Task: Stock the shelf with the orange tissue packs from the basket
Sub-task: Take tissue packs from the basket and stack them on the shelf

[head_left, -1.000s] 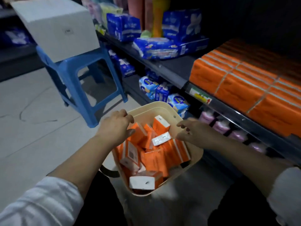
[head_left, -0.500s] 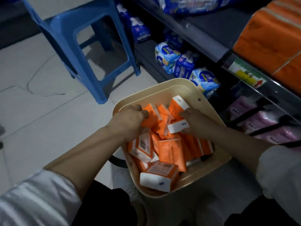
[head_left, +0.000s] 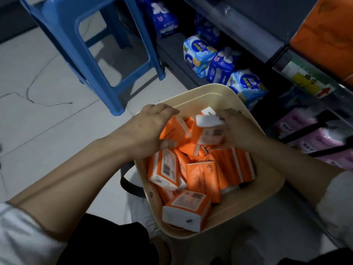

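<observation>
A cream plastic basket point(head_left: 248, 213) stands on the floor in front of me, filled with several orange tissue packs point(head_left: 202, 178). My left hand point(head_left: 150, 129) reaches into its far left side and grips an orange pack point(head_left: 176, 129) between fingers and thumb. My right hand point(head_left: 238, 131) is in the far right side, its fingers curled round another orange pack with a white end point(head_left: 209, 129), lifted a little above the pile. Stacked orange packs point(head_left: 324, 33) fill the shelf at the upper right.
A blue plastic stool point(head_left: 91, 44) stands on the tiled floor to the left of the shelving. Blue and white packets point(head_left: 219, 62) lie on the bottom shelf behind the basket, pink packs point(head_left: 313, 136) to its right. A price label point(head_left: 305, 81) marks the shelf edge.
My view has tilted down toward the basket. Both hands went from hovering over the rim into the pile, and each now holds a pack; the right one has raised its pack.
</observation>
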A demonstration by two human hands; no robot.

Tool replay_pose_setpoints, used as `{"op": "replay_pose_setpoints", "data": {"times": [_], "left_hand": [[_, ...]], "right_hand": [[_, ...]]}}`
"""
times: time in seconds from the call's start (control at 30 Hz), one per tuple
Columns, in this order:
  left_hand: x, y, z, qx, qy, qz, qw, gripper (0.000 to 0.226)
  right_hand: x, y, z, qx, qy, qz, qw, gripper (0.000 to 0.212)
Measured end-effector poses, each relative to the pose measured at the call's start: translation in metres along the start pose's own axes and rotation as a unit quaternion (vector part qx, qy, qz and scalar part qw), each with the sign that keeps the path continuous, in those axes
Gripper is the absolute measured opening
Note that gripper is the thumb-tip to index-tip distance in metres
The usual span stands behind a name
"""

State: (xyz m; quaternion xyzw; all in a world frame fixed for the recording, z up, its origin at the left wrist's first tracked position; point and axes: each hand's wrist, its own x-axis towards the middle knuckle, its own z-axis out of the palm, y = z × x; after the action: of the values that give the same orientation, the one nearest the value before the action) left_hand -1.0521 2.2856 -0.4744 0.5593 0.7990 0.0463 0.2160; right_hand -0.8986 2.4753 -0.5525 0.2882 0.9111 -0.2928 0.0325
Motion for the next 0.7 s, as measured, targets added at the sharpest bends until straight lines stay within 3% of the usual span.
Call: {"op": "replay_pose_setpoints", "data": {"times": [0.13, 0.2, 0.27, 0.37, 0.43, 0.57, 0.7], "left_hand": [[-0.007, 0.003, -0.015, -0.086, 0.025, -0.046, 0.995, 0.089], [-0.009, 0.002, -0.023, -0.132, 0.041, -0.064, 0.988, 0.079], [-0.015, -0.005, -0.032, -0.116, 0.063, -0.098, 0.986, 0.066], [-0.028, -0.022, -0.045, -0.039, 0.122, -0.177, 0.976, 0.058], [-0.036, -0.034, -0.052, -0.051, 0.154, -0.217, 0.963, 0.053], [-0.046, -0.047, -0.054, -0.067, 0.143, -0.244, 0.957, 0.051], [-0.042, -0.047, -0.051, -0.082, 0.109, -0.227, 0.965, 0.059]], "right_hand": [[-0.007, -0.044, -0.024, 0.232, -0.027, -0.042, 0.972, 0.014], [-0.012, -0.068, -0.025, 0.382, -0.053, -0.033, 0.922, 0.016], [-0.011, -0.083, -0.011, 0.423, -0.056, -0.028, 0.904, 0.02], [-0.007, -0.089, 0.023, 0.257, -0.054, -0.056, 0.963, 0.07], [-0.013, -0.087, 0.052, 0.117, -0.107, -0.077, 0.984, 0.086], [-0.037, -0.092, 0.089, 0.014, -0.157, -0.173, 0.972, 0.088], [-0.041, -0.097, 0.1, -0.032, -0.189, -0.15, 0.97, 0.079]]}}
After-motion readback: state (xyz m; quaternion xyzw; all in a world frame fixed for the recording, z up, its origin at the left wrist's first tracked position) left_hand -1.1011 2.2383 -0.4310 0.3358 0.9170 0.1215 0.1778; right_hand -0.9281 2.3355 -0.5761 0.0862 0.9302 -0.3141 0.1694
